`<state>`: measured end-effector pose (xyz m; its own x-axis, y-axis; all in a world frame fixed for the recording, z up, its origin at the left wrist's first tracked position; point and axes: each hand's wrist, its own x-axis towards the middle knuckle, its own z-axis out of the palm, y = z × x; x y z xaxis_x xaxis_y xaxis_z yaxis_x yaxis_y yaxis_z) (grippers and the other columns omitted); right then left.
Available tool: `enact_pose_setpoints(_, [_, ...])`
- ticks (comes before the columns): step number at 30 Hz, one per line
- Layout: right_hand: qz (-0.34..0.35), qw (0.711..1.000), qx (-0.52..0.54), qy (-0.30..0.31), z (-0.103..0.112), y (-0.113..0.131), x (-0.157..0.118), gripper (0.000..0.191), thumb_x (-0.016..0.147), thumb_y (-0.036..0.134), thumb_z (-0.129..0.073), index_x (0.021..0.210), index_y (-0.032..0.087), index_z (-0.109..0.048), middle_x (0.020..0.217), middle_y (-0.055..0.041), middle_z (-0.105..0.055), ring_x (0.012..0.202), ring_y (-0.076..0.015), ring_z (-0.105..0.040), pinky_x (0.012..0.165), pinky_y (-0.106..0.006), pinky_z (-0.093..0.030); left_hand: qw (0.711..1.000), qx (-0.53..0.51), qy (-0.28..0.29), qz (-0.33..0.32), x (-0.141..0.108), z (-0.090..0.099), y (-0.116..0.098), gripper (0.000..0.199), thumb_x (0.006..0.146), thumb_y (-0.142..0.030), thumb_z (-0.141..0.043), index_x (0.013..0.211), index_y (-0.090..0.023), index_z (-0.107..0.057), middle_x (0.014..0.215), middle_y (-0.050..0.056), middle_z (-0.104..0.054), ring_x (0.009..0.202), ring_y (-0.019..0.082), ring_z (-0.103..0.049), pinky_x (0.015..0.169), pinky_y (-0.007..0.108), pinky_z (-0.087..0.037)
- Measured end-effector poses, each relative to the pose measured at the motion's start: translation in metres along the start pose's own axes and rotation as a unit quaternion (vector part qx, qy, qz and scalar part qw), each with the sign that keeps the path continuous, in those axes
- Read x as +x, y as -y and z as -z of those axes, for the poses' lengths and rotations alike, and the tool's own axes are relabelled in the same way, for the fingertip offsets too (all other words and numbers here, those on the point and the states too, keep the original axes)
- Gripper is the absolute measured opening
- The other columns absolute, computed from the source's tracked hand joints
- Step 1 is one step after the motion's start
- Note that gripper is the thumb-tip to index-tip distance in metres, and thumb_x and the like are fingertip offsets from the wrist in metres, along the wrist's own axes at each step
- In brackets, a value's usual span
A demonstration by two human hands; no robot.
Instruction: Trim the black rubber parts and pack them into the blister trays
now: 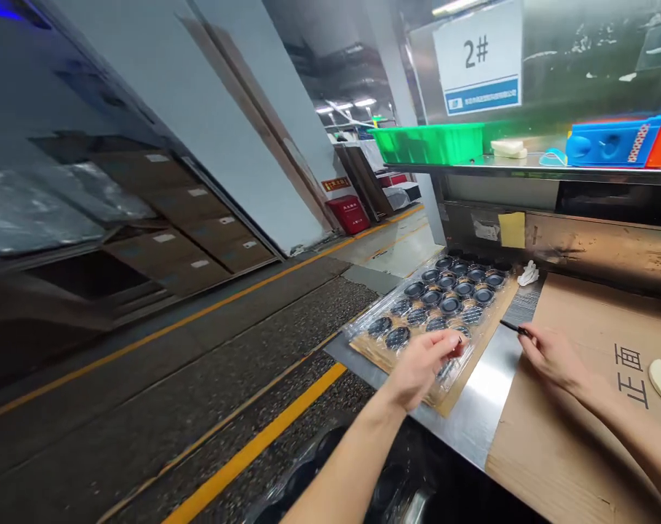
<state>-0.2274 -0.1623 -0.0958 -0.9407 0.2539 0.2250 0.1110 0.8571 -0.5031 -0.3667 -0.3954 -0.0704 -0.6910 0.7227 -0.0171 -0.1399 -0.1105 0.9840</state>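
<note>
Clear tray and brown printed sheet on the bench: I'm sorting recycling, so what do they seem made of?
Clear tray: probably thin, glossy plastic; it's see-through with bright highlights. Brown printed sheet: apparently matt cardboard, judging by its dull tan surface.

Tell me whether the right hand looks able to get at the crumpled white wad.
Probably yes: nothing visible blocks the right hand from the crumpled white wad, though its fingers hold a thin black tool.
</note>
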Motion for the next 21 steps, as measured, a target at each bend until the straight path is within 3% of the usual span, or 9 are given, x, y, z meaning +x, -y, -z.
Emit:
enact_pose_setpoints(4, [0.030,0.982,-0.183,0.033,-0.026,0.043,0.084,0.029,0.102,0.030,-0.037,0.113,0.022,-0.063,0.105,-0.0090,-0.066,0.095,-0.0209,-0.063,0.078,-0.029,-0.043,0.976,-0.202,-0.068,0.047,-0.048,-0.004,0.006,0.019,0.074,-0.031,-0.081,0.081,-0.014,-0.078,0.086,0.007,-0.070,0.079,0.014,-0.059,0.080,0.029,-0.049])
enact_pose_setpoints(6, [0.032,0.967,-0.240,0.072,-0.038,0.057,0.099,0.029,0.101,0.025,-0.040,0.118,0.021,-0.062,0.112,-0.0116,-0.064,0.100,-0.0227,-0.062,0.081,-0.031,-0.044,0.967,-0.233,-0.091,0.054,-0.060,-0.001,0.002,0.017,0.074,-0.029,-0.081,0.081,-0.014,-0.078,0.085,0.007,-0.071,0.079,0.014,-0.060,0.078,0.028,-0.049])
enact_pose_setpoints(8, [0.033,0.958,-0.268,0.098,-0.044,0.065,0.094,0.033,0.097,0.020,-0.045,0.126,0.021,-0.059,0.115,-0.0123,-0.063,0.103,-0.0242,-0.063,0.083,-0.033,-0.045,0.965,-0.239,-0.097,0.055,-0.068,0.004,-0.004,0.018,0.074,-0.029,-0.080,0.081,-0.013,-0.079,0.085,0.008,-0.072,0.078,0.014,-0.060,0.077,0.028,-0.050])
enact_pose_setpoints(11, [0.039,0.974,-0.214,0.063,-0.035,0.075,0.058,0.041,0.094,0.017,-0.049,0.134,0.022,-0.056,0.119,-0.0118,-0.064,0.104,-0.0247,-0.063,0.087,-0.036,-0.048,0.966,-0.238,-0.082,0.056,-0.078,0.004,-0.013,0.020,0.074,-0.030,-0.081,0.081,-0.011,-0.079,0.086,0.008,-0.072,0.077,0.013,-0.060,0.076,0.027,-0.050])
enact_pose_setpoints(14, [0.067,0.998,-0.006,-0.016,-0.008,0.093,0.002,0.033,0.098,0.027,-0.050,0.130,0.020,-0.059,0.116,-0.0100,-0.067,0.093,-0.0187,-0.065,0.082,-0.032,-0.052,0.971,-0.229,-0.050,0.055,-0.082,-0.010,-0.016,0.022,0.074,-0.032,-0.082,0.081,-0.012,-0.079,0.087,0.008,-0.072,0.077,0.013,-0.059,0.076,0.027,-0.050])
enact_pose_setpoints(17, [0.149,0.973,0.161,-0.072,0.022,0.110,-0.054,0.035,0.096,0.035,-0.060,0.128,0.022,-0.060,0.110,-0.0073,-0.069,0.089,-0.0164,-0.065,0.080,-0.031,-0.055,0.978,-0.201,-0.002,0.059,-0.081,-0.038,-0.015,0.022,0.075,-0.035,-0.081,0.080,-0.014,-0.079,0.087,0.007,-0.072,0.077,0.013,-0.058,0.078,0.026,-0.049])
enact_pose_setpoints(19, [0.178,0.960,0.180,-0.122,0.036,0.114,-0.088,0.032,0.095,0.034,-0.063,0.125,0.023,-0.062,0.109,-0.0074,-0.070,0.092,-0.0168,-0.065,0.083,-0.031,-0.056,0.984,-0.159,0.051,0.064,-0.082,-0.064,-0.011,0.025,0.075,-0.038,-0.080,0.079,-0.014,-0.079,0.086,0.007,-0.072,0.080,0.015,-0.059,0.080,0.028,-0.049])
enact_pose_setpoints(21, [0.159,0.962,0.132,-0.178,0.040,0.110,-0.124,0.023,0.098,0.028,-0.057,0.118,0.022,-0.066,0.104,-0.0072,-0.071,0.091,-0.0161,-0.066,0.082,-0.030,-0.056,0.989,-0.090,0.090,0.075,-0.089,-0.095,-0.004,0.026,0.074,-0.040,-0.081,0.079,-0.015,-0.078,0.086,0.008,-0.073,0.083,0.020,-0.061,0.081,0.033,-0.051])
